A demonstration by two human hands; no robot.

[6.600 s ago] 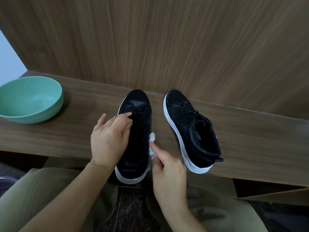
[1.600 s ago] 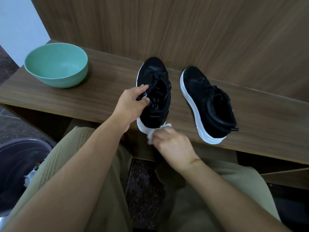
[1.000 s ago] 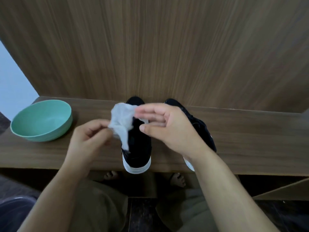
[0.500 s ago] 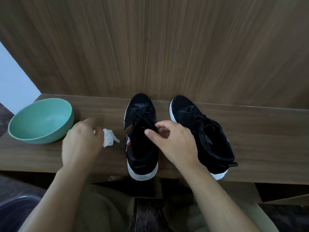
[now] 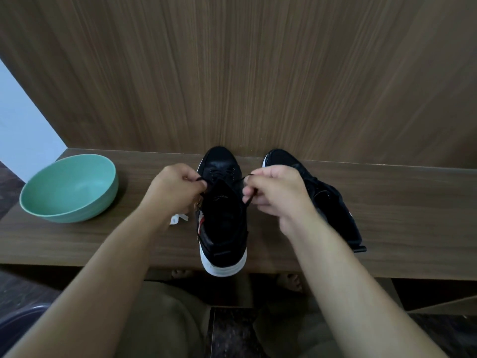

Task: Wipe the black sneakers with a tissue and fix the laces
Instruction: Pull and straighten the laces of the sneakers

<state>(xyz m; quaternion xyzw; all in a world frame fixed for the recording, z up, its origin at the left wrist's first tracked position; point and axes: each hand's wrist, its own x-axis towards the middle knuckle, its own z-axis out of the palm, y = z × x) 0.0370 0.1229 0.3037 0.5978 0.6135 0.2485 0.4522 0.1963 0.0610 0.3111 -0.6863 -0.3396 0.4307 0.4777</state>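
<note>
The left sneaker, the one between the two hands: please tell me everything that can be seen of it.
The left sneaker is black with a thick white sole, seemingly matte fabric or leather, with a red-and-white mark on its side. It stands upright on the wooden shelf, toe to the wall, heel slightly over the front edge. The left hand and right hand each pinch a black lace end. A crumpled tissue lies beside it.

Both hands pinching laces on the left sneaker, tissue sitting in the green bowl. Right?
Not quite. The head view shows the tissue lying on the wooden shelf beside the left sneaker, partly hidden under the left hand's wrist, not in the green bowl. The left hand and right hand do each pinch a lace.
</note>
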